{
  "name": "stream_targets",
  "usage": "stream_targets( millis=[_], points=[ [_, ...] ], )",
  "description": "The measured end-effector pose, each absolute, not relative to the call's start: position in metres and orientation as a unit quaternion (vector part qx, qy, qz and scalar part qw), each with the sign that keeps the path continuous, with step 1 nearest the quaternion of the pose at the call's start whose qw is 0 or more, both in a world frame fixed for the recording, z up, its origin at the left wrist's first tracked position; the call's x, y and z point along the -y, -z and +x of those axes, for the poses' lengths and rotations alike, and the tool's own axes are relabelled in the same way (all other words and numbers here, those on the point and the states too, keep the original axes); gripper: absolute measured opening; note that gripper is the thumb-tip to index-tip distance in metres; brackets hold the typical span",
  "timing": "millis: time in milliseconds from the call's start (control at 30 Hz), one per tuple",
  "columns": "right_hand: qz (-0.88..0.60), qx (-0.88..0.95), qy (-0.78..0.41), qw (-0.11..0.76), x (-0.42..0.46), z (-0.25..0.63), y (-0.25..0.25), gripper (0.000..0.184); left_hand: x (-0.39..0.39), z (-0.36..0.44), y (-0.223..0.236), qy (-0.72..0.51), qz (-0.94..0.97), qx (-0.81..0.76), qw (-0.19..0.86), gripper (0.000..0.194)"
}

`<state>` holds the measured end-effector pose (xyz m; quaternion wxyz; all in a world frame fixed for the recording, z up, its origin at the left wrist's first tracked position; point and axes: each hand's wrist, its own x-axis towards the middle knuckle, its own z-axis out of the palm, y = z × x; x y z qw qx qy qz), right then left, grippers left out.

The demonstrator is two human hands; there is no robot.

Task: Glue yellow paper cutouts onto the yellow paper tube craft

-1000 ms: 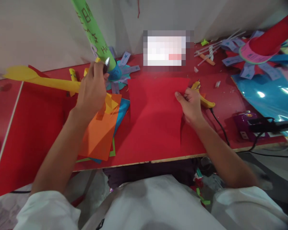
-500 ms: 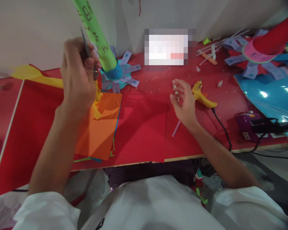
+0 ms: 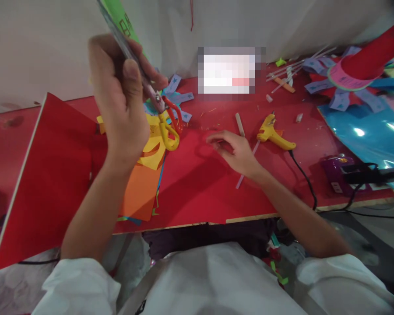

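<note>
My left hand [image 3: 121, 103] is closed around the blades of a pair of scissors [image 3: 156, 100]. The blades point up and left, while the yellow and red handles stick out to the lower right. Under these handles lie cut yellow paper [image 3: 155, 161] and orange paper [image 3: 139, 192]. My right hand [image 3: 238, 153] hovers with loosely bent, parted fingers over a red sheet [image 3: 193, 192] and holds nothing visible. Close to it are a short whitish stick [image 3: 239, 124], a thin pale strip [image 3: 240, 181] and a yellow glue gun [image 3: 272, 132].
A green paper tube [image 3: 121, 17] stands behind my left hand. At the far right, a red tube [image 3: 371, 57] rises from a paper base. Blue shiny sheet [image 3: 351, 127] and a purple power box [image 3: 338, 175] with cables lie to the right. A red board [image 3: 52, 183] juts out at the left.
My left hand has turned and come right with the scissors, swinging their handles out over the red sheet. My right hand has shifted left, away from the whitish stick, which now lies on the table.
</note>
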<state>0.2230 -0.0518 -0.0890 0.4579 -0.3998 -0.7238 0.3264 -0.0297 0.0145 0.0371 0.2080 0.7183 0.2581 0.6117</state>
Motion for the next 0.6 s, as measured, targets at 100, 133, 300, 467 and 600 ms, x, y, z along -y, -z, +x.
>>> stream_targets(
  millis=[100, 133, 300, 467, 600],
  points=[
    [-0.387, 0.747, -0.31, 0.443, 0.047, 0.198, 0.083, 0.041, -0.005, -0.012, -0.031, -0.622, 0.717, -0.225, 0.22, 0.028],
    [-0.389, 0.757, -0.288, 0.44, 0.044, 0.19, 0.082, 0.046, -0.001, -0.007, -0.03, -0.627, 0.694, -0.252, 0.248, 0.026],
    [-0.431, 0.749, -0.256, 0.433, 0.033, 0.166, 0.08, 0.03, 0.017, 0.011, -0.028, -0.602, 0.677, -0.339, 0.253, 0.029],
    [-0.483, 0.689, -0.293, 0.454, 0.041, 0.179, 0.077, 0.022, 0.032, 0.003, -0.003, -0.461, 0.731, -0.445, 0.232, 0.033],
    [-0.54, 0.642, -0.27, 0.473, 0.042, 0.214, 0.074, 0.036, 0.046, -0.022, 0.048, -0.251, 0.83, -0.477, 0.141, 0.052]
  ],
)
